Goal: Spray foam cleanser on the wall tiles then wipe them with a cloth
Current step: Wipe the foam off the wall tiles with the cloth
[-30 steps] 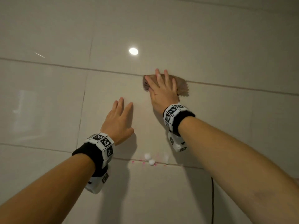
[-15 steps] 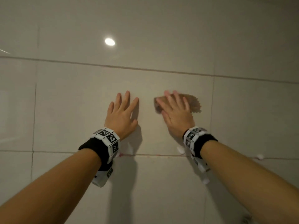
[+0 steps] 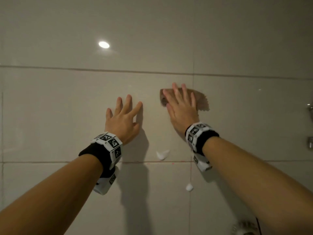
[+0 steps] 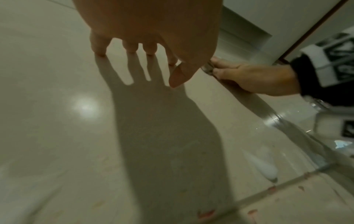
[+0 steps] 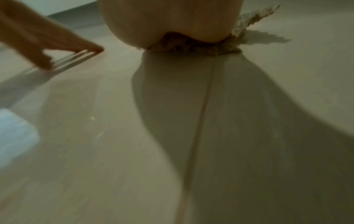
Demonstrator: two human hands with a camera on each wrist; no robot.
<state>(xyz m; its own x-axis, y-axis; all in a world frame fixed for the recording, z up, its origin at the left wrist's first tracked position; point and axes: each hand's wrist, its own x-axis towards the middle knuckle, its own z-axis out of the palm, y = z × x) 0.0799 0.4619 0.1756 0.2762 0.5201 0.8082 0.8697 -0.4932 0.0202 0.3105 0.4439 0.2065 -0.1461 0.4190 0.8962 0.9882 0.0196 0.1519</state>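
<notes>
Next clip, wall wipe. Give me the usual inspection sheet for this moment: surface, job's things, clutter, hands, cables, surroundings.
Surface: glossy beige wall tiles with grout lines; a ceiling light reflection high up.
Job's things: brown cloth flat on the tile under the right hand; two white foam blobs, foam at the horizontal grout line and a lower blob. No spray bottle in view.
Clutter: small reddish specks along the grout line.
Hands: left hand fingers spread, on the bare tile; right hand fingers straight, pressing the cloth.
Cables: a dark cord at the bottom right.
Surroundings: metal fittings on the right edge.
</notes>
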